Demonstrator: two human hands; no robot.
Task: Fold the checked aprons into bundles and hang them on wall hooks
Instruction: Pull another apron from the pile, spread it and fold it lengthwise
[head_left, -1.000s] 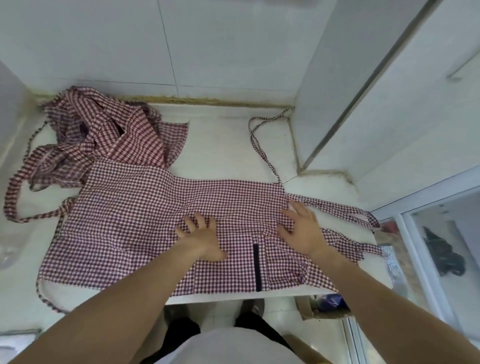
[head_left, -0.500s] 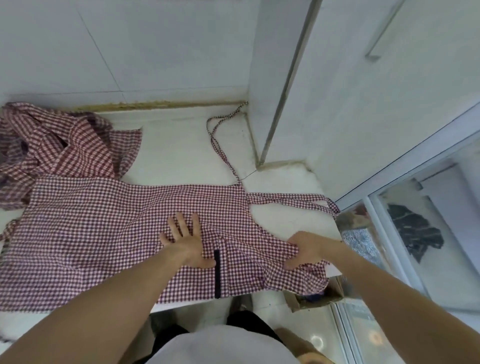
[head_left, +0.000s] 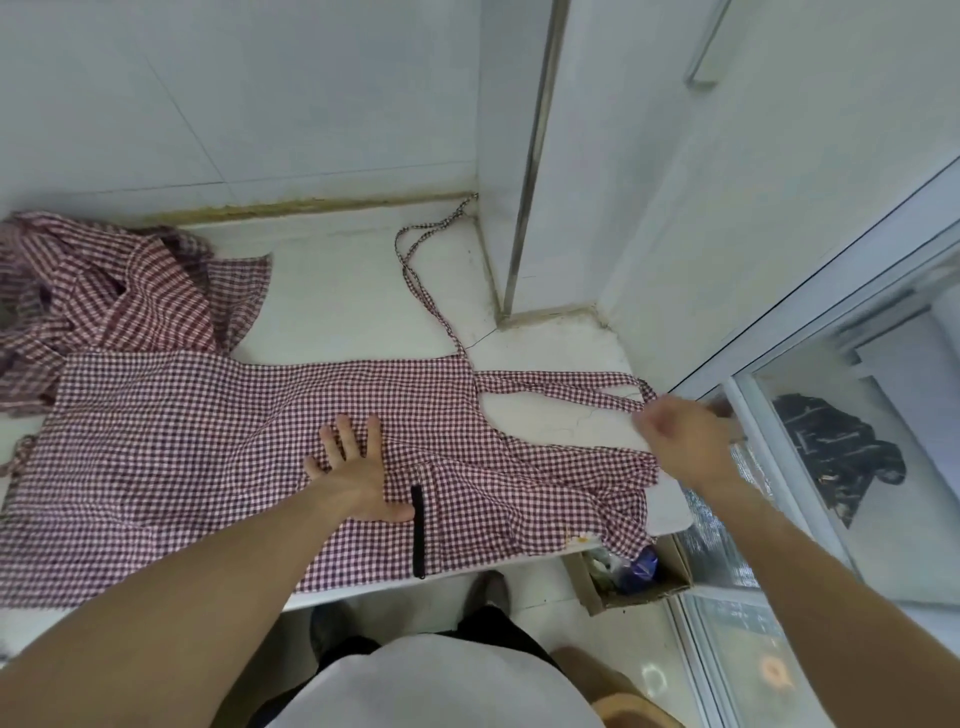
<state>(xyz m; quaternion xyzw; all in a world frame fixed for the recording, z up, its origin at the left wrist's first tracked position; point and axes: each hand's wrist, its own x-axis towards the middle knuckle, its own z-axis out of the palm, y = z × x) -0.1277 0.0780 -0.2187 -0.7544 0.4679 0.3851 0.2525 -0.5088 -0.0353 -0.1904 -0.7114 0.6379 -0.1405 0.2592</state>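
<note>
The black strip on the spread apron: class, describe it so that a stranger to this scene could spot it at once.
Find the white counter against the tiled wall, then the checked apron spread flat across it. Just right of the left hand pressing on the cloth, near the counter's front edge, runs the black strip. It is the only solid dark, unchecked mark on the apron.

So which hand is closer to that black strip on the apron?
Left. The left hand lies flat on the spread apron with its thumb right beside the black strip. The right hand is off at the apron's right end, near the ties.
</note>
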